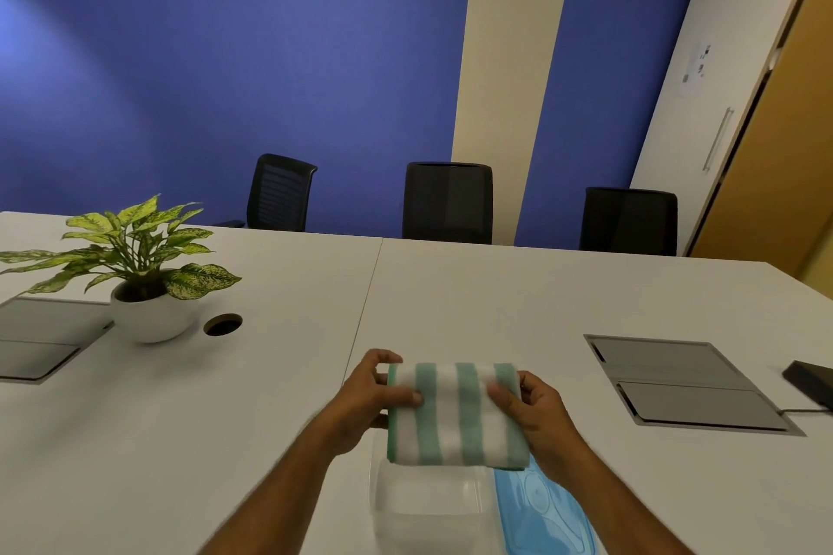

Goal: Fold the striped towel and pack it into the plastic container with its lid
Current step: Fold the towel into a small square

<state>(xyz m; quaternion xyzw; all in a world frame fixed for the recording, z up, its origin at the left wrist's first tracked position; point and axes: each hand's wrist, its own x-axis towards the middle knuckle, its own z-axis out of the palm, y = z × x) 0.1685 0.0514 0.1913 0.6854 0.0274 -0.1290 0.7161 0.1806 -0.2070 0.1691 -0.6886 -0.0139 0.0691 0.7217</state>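
1. I hold the folded striped towel (456, 412) above the near tabletop (518, 302): left hand (367, 397) pinching its left edge, right hand (534, 408) its right edge.
2. Judged soft, light, floppy; gripping both ends should keep the fold.
3. Clear plastic container (428, 500) directly below looks empty; blue lid (545, 509) lies just beside it.

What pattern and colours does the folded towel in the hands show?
Green and white stripes on the striped towel, seen in the head view, the only one.
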